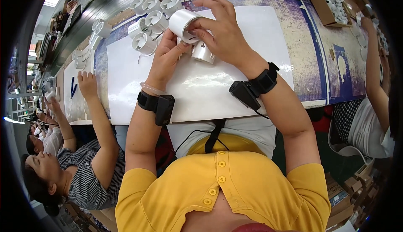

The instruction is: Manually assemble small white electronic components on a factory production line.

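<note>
A glossy white plastic cylinder point(181, 22) with an open end is held up above the white sheet. My left hand point(167, 57) grips it from below and the left, thumb and fingers closed on it. At its open end my right hand point(226, 34) pinches with thumb and index finger at the rim, where a short dark line like a wire shows; the other fingers are raised. Whatever is inside the opening is mostly hidden by those fingers. Just beneath sits a second white cylinder point(203, 54), partly covered by my hands.
Several white cylinders with inner vanes and thin wires point(155, 21) stand at the far left. A white sheet point(252, 34) covers the worn purple table point(308, 60). A cardboard box point(321, 1) of white parts is at the far right. Co-workers sit on both sides, one hand point(87, 84) near blue tweezers point(74, 87).
</note>
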{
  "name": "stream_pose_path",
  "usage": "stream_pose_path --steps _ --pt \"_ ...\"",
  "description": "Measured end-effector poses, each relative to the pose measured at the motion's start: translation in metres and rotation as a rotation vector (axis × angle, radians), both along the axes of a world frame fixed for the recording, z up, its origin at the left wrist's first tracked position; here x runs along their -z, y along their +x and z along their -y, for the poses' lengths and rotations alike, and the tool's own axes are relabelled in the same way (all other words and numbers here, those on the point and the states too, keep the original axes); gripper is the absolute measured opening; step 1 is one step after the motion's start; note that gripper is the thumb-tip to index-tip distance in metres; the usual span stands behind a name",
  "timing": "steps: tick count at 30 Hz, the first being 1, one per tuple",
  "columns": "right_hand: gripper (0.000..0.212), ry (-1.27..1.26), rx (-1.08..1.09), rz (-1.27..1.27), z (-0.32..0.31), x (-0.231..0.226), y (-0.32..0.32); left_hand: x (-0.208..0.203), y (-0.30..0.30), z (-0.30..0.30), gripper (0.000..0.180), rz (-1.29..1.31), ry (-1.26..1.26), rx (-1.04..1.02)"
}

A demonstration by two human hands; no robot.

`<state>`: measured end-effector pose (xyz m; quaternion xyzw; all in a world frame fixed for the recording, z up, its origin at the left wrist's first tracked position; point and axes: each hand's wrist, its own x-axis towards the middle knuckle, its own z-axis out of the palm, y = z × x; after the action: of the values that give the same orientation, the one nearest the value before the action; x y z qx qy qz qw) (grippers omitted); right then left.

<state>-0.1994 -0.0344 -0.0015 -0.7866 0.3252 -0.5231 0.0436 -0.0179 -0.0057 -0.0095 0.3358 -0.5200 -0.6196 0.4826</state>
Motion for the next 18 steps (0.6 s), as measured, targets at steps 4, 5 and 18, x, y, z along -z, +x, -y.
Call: stream_pose_path --steps 4,5,18 --pt "0.011 0.006 -0.055 -0.074 0.005 0.004 -0.002 0.0 0.002 0.001 0.048 0.008 0.011 0.021" --pt "0.011 0.008 -0.056 -0.073 0.005 0.005 -0.002 0.001 0.002 0.001 0.049 0.006 0.015 0.025" --pt "0.012 0.134 -0.1 -0.132 0.002 -0.008 -0.008 0.002 -0.001 0.002 0.051 -0.041 -0.012 -0.026"
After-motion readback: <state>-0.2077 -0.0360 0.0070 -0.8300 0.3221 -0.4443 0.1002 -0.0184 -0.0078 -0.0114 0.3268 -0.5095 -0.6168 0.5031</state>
